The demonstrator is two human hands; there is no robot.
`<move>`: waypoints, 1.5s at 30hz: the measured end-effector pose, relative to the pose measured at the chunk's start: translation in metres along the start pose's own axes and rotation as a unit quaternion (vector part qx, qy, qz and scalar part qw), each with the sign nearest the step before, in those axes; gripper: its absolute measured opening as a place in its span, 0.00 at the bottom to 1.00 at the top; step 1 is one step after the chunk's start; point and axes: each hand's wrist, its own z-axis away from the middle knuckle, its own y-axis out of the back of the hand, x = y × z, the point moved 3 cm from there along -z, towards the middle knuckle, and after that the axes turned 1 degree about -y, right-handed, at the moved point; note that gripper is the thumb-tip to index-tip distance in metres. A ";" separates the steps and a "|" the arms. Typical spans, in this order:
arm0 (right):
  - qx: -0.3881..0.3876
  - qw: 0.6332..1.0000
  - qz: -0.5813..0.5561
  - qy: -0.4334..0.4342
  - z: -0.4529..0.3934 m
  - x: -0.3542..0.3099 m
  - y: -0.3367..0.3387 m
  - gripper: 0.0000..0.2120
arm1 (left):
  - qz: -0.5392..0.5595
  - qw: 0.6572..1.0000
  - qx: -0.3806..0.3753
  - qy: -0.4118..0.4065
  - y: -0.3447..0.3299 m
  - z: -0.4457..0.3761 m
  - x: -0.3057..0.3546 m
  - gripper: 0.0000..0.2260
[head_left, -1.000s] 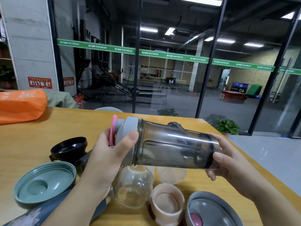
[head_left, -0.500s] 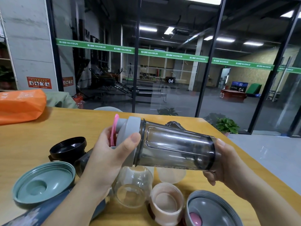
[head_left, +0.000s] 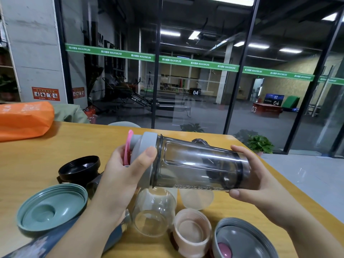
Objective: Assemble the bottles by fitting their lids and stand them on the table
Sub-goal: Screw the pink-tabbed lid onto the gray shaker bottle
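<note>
- A wooden table (head_left: 46, 157) carries everything; its far edge runs along a glass wall (head_left: 186, 90) crossed by a green band (head_left: 186, 63), with a dim gym hall behind it.
- An orange bag (head_left: 24, 120) lies at the table's far left corner; a potted plant (head_left: 260, 144) stands on the floor past the right edge.
- The smoky grey bottle (head_left: 201, 164) is held on its side above the middle of the table, touching nothing below. Its grey lid (head_left: 147, 146) with a pink loop (head_left: 128, 149) sits on the mouth, pointing left.
- The left hand (head_left: 126, 172) wraps the lid, thumb pressed on its rim, fingers curled behind the loop.
- The right hand (head_left: 249, 183) cups the bottle's base, fingers curled over the top, thumb underneath.
- Below the bottle a clear bottle (head_left: 154, 215) lies with its open mouth toward the near edge; nothing shows inside.
- Beside it, a translucent cup (head_left: 197, 200), partly hidden.
- Near the near edge a pink lid (head_left: 191, 231) rests hollow side up, and a grey lid with a pink button (head_left: 242, 241) lies at its right.
- Toward the left edge, a green lid (head_left: 52, 207) lies hollow up, with a black lid (head_left: 80, 168) behind it.
- A dark blue bottle (head_left: 55, 241) lies under the left forearm.
</note>
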 end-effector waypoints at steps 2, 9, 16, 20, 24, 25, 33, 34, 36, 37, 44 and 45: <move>0.001 1.000 0.006 0.004 0.001 0.000 0.000 0.37 | 0.002 1.000 -0.005 0.000 0.000 0.000 0.001 0.35; -0.001 1.000 0.020 -0.004 0.002 -0.003 0.004 0.36 | 0.001 1.000 -0.015 -0.001 -0.002 0.001 0.001 0.35; -0.011 0.999 0.026 -0.019 0.000 0.002 0.004 0.33 | -0.010 1.000 -0.024 -0.008 -0.002 0.001 0.003 0.40; -0.004 0.999 0.033 -0.041 -0.001 0.003 0.001 0.37 | -0.011 0.999 -0.034 -0.027 -0.005 0.004 0.007 0.44; 0.012 0.996 0.032 -0.087 -0.004 0.009 0.003 0.48 | -0.021 0.998 -0.044 -0.038 -0.008 0.005 0.008 0.43; 0.013 0.994 0.031 -0.101 -0.004 0.009 0.003 0.50 | -0.024 0.998 -0.046 -0.040 -0.007 0.006 0.007 0.43; -0.038 0.981 0.028 -0.190 0.000 0.009 -0.002 0.34 | -0.053 0.995 -0.059 -0.057 -0.009 0.007 0.005 0.41; -0.034 0.982 0.026 -0.186 0.000 0.011 -0.002 0.33 | -0.056 0.995 -0.056 -0.059 -0.009 0.008 0.005 0.41; -0.021 0.985 0.020 -0.169 0.000 0.010 -0.003 0.31 | -0.062 0.995 -0.050 -0.067 -0.008 0.008 0.006 0.41; -0.012 0.987 0.013 -0.160 -0.002 0.009 -0.004 0.29 | -0.064 0.994 -0.047 -0.072 -0.008 0.008 0.007 0.42; 0.025 0.995 0.094 -0.011 0.000 0.001 -0.002 0.45 | -0.029 0.997 0.016 -0.064 -0.001 0.004 0.004 0.38; 0.021 0.992 0.124 0.007 0.002 -0.001 -0.005 0.52 | -0.023 0.998 0.022 -0.059 -0.001 0.004 0.004 0.37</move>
